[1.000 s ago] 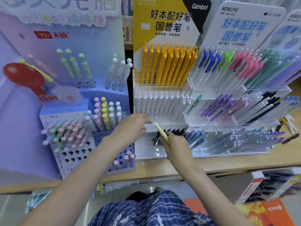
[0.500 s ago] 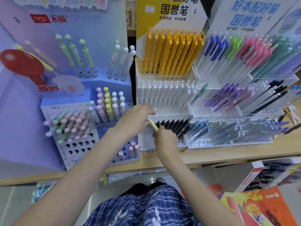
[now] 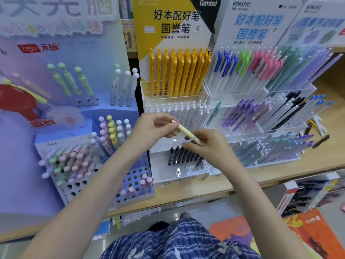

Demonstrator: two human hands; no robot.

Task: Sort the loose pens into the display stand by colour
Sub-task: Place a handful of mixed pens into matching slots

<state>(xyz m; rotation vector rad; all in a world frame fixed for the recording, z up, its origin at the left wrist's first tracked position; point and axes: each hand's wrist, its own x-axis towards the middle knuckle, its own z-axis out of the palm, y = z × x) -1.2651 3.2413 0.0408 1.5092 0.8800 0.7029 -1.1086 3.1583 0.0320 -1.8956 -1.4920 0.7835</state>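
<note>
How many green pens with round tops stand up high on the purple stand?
3 green pens stand side by side on the purple stand's top step, left of the white ones. None looks hidden.

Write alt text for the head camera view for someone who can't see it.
Two bare hands hold one pale yellow pen between them, left hand at its white tip, right hand at the lower end, above a row of black pens in a clear acrylic display stand. Orange pens and pastel pens fill the racks around.
</note>
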